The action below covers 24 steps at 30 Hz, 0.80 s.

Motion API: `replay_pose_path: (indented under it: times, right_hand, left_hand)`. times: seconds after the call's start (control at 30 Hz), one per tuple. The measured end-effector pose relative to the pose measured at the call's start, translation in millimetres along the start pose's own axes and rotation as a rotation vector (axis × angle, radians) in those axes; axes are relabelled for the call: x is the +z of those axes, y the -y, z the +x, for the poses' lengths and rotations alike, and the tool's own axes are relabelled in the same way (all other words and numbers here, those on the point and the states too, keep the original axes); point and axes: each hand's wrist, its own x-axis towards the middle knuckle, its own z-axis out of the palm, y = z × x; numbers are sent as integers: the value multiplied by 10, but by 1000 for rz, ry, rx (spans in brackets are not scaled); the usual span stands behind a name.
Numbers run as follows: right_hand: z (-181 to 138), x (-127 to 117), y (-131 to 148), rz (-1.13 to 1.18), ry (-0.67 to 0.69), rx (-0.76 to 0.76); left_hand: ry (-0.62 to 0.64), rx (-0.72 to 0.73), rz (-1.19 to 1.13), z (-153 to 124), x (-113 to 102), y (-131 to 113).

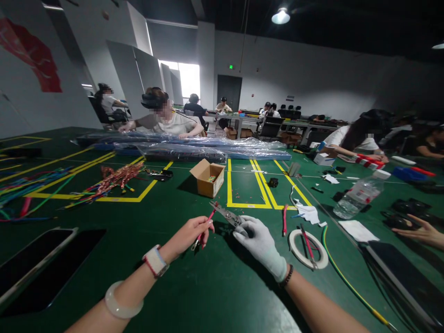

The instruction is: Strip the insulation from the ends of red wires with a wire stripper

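Between the bare fingers of my left hand (196, 231) is a short red wire (211, 215), with what looks like a metal lug (194, 246) below the hand. My right hand (258, 238), in a white glove, is closed around grey wire strippers (227, 215). The jaws of the strippers meet the upper end of the red wire; whether they grip it is too small to tell. Just beyond stands an open cardboard box (210, 184) with small pieces inside. Another red wire (285, 220) lies to the right of my gloved hand.
A roll of white tape (293, 245) with a red-handled tool on it lies right, beside a green-yellow cable (342, 275) and a water bottle (357, 196). Left are bundled wires (107, 182) and a dark tablet-like device (52, 273). A co-worker's hand (421, 231) reaches in at right.
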Motion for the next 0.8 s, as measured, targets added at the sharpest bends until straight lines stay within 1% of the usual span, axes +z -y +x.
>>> replay_pose_path:
  times: [0.17, 0.37, 0.53, 0.8]
  right_hand:
    - [-6, 37, 1, -64, 9, -38]
    - [6, 73, -4, -130, 13, -46]
    - [12, 66, -3, -149, 57, -50]
    - [8, 91, 50, -139, 53, -55]
  left_hand:
    - [-18, -64, 39, 5, -21, 97]
    - [23, -89, 105, 24, -72, 117]
    - [39, -93, 103, 16, -98, 143]
    - [31, -88, 153, -40, -105, 136]
